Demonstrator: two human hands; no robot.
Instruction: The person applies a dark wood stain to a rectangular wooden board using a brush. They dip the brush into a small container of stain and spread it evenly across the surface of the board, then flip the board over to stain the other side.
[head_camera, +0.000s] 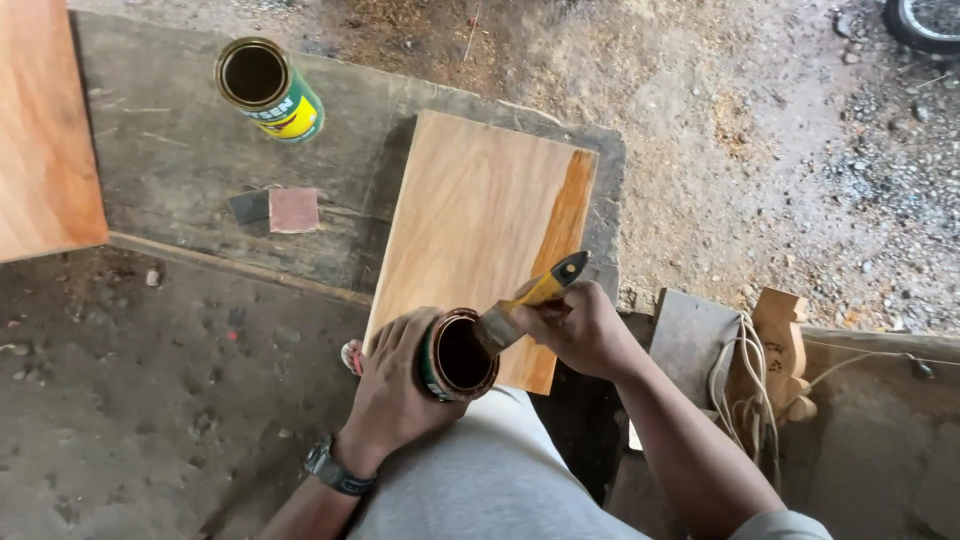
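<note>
**Head view: brush in tin, board on bench**

Head view, hands. The left hand (395, 385) is wrapped around a small open tin (458, 355), fingers closed on its side, holding it tilted with the mouth toward the camera. Dark liquid shows inside. A wristwatch (335, 470) sits on the left wrist. The right hand (580, 328) has its fingers closed around the yellow handle of a paintbrush (530, 298). The bristle end rests at the rim of the tin; the dark handle tip points up and to the right.

Head view, work piece. A pale wooden board (470, 220) lies flat on a dark, worn bench (180, 150), just beyond both hands. 1 strip along the board's right edge is a darker amber than the remaining surface. The tin and brush are held over the board's near end.

Head view, surroundings. A 2nd open tin (268, 88) with a green and yellow label stands upright at the far left of the bench, well apart from the hands. 2 small square pads (275, 208) lie side by side on the bench between that tin and the board. Another wooden panel (45, 130) occupies the left edge. A coil of cord (745, 390) lies at the right, near the right forearm.
</note>
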